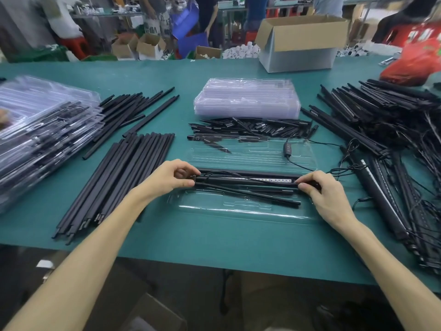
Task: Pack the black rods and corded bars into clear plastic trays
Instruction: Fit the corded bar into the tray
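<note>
The corded bar (245, 181) is pinched at both ends, with the left hand (171, 179) and right hand (321, 193) curled round its tips, across the open clear tray (226, 207) on the worktop (214, 240). Its long axis is laid left to right. It is judged light and stiff, and its thin cord (292, 161) limp and easily snagged, so end grips are suited.

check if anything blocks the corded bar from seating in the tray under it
Possibly: a thin black rod lies slanted across the clear tray, just on the near side of the corded bar.
</note>
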`<move>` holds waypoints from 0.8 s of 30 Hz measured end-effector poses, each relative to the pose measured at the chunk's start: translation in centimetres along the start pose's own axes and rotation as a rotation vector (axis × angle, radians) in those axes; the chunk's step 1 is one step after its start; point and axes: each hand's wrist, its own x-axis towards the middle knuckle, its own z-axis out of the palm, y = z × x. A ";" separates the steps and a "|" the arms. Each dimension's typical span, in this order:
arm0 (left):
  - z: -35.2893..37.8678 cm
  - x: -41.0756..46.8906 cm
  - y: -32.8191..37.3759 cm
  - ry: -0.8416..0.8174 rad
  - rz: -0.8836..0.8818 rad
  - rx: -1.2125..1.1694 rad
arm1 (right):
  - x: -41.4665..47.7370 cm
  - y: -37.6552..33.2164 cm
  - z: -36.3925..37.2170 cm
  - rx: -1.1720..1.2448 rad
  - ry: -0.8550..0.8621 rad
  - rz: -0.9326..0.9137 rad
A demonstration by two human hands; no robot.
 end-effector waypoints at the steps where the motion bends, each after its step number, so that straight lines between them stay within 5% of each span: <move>1: -0.1 -0.1 0.0 0.002 0.004 0.009 | 0.0 0.0 0.0 -0.004 0.001 -0.004; 9: 0.3 0.0 0.1 0.096 0.004 0.098 | -0.2 0.6 -0.2 0.047 -0.028 0.007; 14: -0.1 1.0 1.8 -0.001 0.005 0.321 | -0.2 0.4 -0.2 0.064 -0.016 -0.010; 24: 8.1 3.9 8.4 -0.031 0.313 0.318 | -0.3 -0.2 -0.2 0.027 -0.008 -0.018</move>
